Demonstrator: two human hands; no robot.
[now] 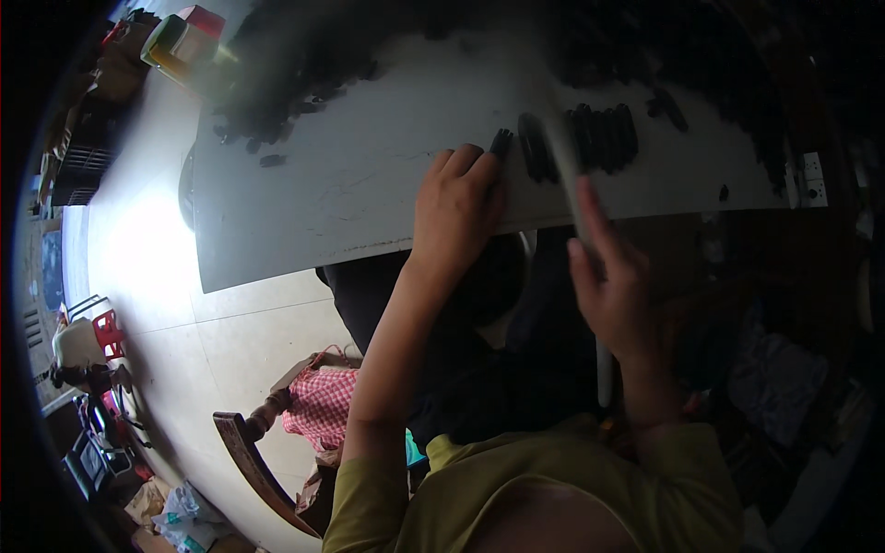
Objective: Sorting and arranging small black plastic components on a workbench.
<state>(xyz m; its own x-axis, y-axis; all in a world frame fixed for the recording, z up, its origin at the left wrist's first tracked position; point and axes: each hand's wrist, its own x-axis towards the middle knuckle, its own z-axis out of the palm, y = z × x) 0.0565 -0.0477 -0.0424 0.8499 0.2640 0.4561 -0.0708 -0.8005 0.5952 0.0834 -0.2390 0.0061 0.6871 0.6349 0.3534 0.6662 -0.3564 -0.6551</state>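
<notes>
My left hand (456, 203) rests at the near edge of the grey-white tabletop (332, 194), its fingers closed around a small dark piece (501, 143) that pokes out past the fingertips. To the right of it stands a row of several dark, elongated pieces (599, 138), side by side. My right hand (610, 295) is closed on a long, pale, stick-like thing (564, 152), with the index finger stretched along it. Its upper part is blurred and crosses in front of the row; the lower end (604, 382) shows below the hand.
Heaps of dark pieces (295, 69) cover the table's far side, with a few strays (272, 160) nearer. A coloured container (184, 46) is at the far left. A wooden chair (249, 452) with red checked cloth (323, 405) stands at lower left. A socket (813, 180) is on the right.
</notes>
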